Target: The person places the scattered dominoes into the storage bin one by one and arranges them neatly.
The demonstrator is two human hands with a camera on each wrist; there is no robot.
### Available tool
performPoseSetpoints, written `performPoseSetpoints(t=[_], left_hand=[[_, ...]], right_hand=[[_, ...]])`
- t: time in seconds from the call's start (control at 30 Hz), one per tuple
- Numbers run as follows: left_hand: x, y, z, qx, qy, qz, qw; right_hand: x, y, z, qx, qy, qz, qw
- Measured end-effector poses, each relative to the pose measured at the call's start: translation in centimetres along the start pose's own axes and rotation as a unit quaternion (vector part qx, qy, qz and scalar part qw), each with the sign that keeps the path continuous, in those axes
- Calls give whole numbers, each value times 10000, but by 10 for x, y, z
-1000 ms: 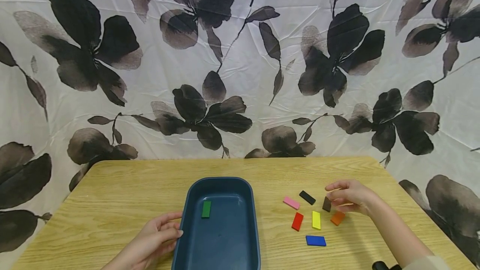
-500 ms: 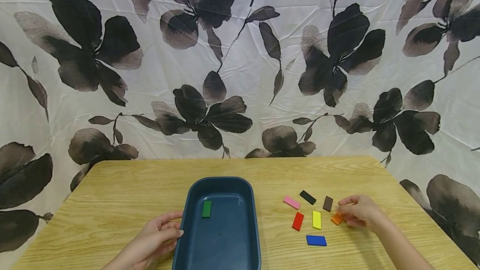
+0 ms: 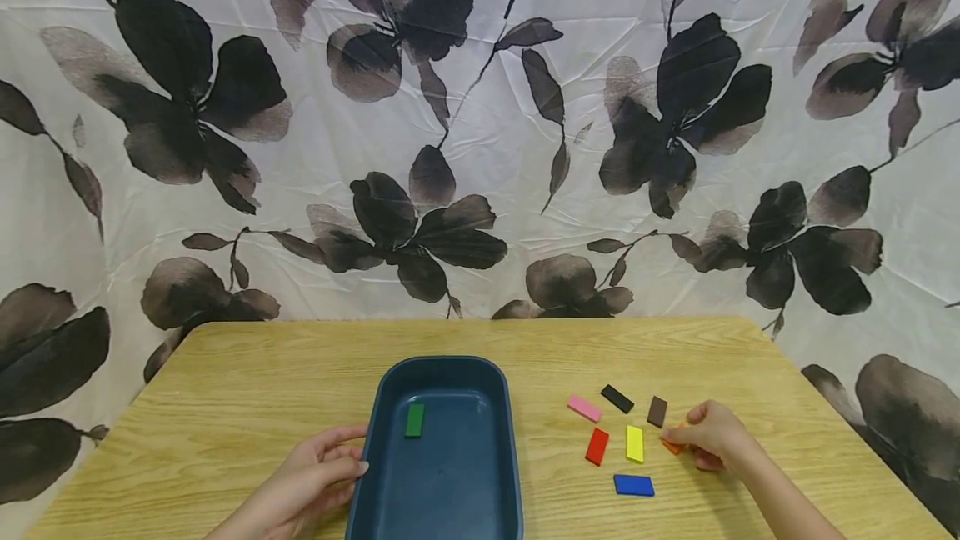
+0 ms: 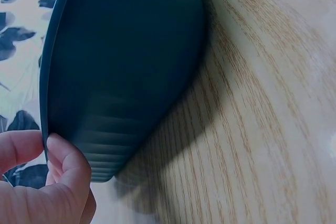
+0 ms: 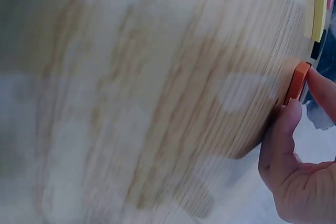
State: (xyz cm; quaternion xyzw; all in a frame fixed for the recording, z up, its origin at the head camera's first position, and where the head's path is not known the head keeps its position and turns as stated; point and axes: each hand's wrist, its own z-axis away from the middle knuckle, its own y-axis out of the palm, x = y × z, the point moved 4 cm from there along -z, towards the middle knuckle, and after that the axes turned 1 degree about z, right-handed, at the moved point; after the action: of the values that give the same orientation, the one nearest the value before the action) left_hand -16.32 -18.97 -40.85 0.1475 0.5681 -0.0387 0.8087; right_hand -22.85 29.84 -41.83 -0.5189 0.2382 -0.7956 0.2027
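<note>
My left hand pinches the left rim of a dark blue plastic tray; thumb and finger sit on either side of the rim in the left wrist view. A green block lies inside, towards the far left. My right hand pinches a flat orange block between thumb and finger, low at the table, and partly covers it in the head view. Left of that hand lie a brown block, a yellow block and a blue block.
Farther left in the loose group are a black block, a pink block and a red block. The wooden table ends at the back against a flowered cloth.
My right hand has come nearer and down from above the brown block to the orange block and now pinches it. The left hand stays on the tray's rim.
</note>
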Motion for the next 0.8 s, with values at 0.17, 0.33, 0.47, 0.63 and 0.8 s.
performPoseSetpoints(t=[0.17,0.33,0.47,0.63,0.8], left_hand=[[-1,0,0,12,48,-23,10000],[-2,-1,0,46,87,-20,9999],[-2,0,1,32,77,-39,10000],[-1,1,2,9,44,-88,10000],[-2,2,1,-42,38,-134,9999]], right_hand=[[2,-2,-1,49,-28,143,9999],[7,-1,0,93,-219,308,9992],[12,-1,1,23,-413,562,9976],[13,-2,2,31,-458,612,9971],[12,-4,3,133,-465,598,9970]])
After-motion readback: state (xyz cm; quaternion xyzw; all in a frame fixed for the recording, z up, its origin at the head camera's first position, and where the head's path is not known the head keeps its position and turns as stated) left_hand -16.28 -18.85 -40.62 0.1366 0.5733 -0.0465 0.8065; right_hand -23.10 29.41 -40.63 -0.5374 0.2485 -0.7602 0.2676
